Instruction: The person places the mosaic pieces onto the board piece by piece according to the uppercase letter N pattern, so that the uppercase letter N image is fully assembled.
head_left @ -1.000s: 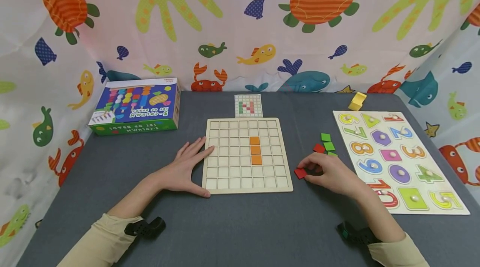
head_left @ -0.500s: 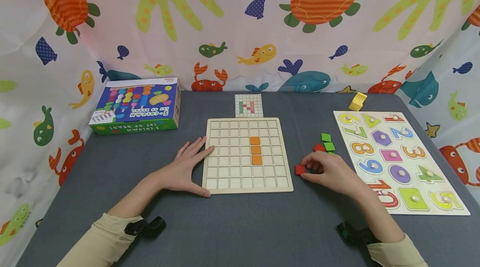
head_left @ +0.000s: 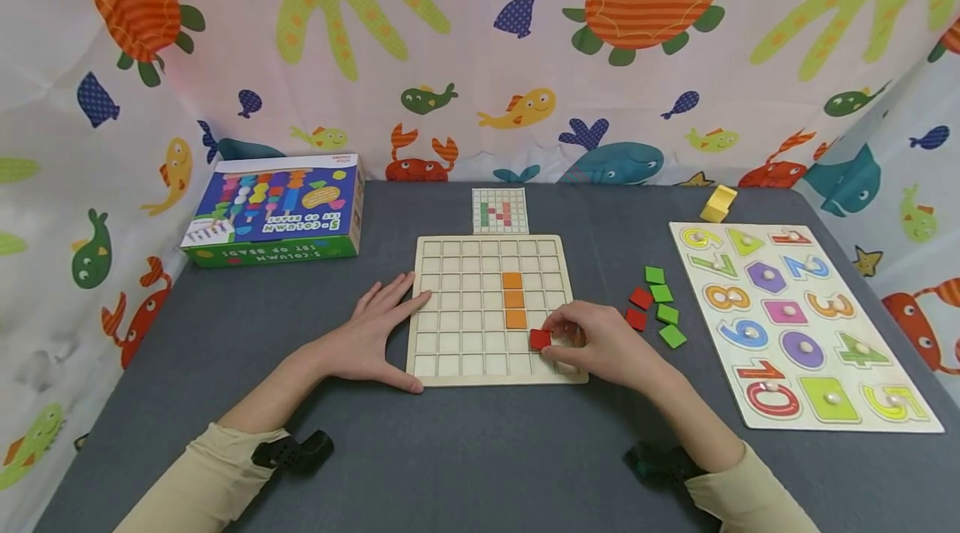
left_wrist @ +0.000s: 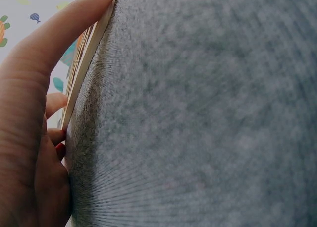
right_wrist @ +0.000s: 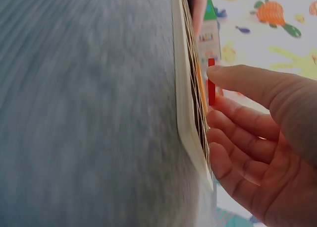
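Note:
A pale wooden grid board (head_left: 459, 343) lies mid-table, with three orange square tiles (head_left: 513, 299) in one column. My left hand (head_left: 367, 333) rests at the board's left edge, fingers spread, thumb at the near corner; the left wrist view shows the thumb touching the rim. Over the lower right cells my right hand (head_left: 600, 343) pinches a red square tile (head_left: 540, 339) between thumb and fingertips. In the right wrist view that red tile (right_wrist: 211, 83) is edge-on, held just off the board. Two loose red tiles (head_left: 638, 308) and several green tiles (head_left: 662, 293) lie right of the board.
A small pattern card (head_left: 500, 211) touches the board's far edge. At the back left stands a blue and green bead-set box (head_left: 273, 208). A number puzzle board (head_left: 802, 325) occupies the right side, with yellow blocks (head_left: 717, 203) behind it.
My right hand has carried the red tile left from the table to above the board's lower right cells, uncovering the loose red and green tiles. My left hand stays put.

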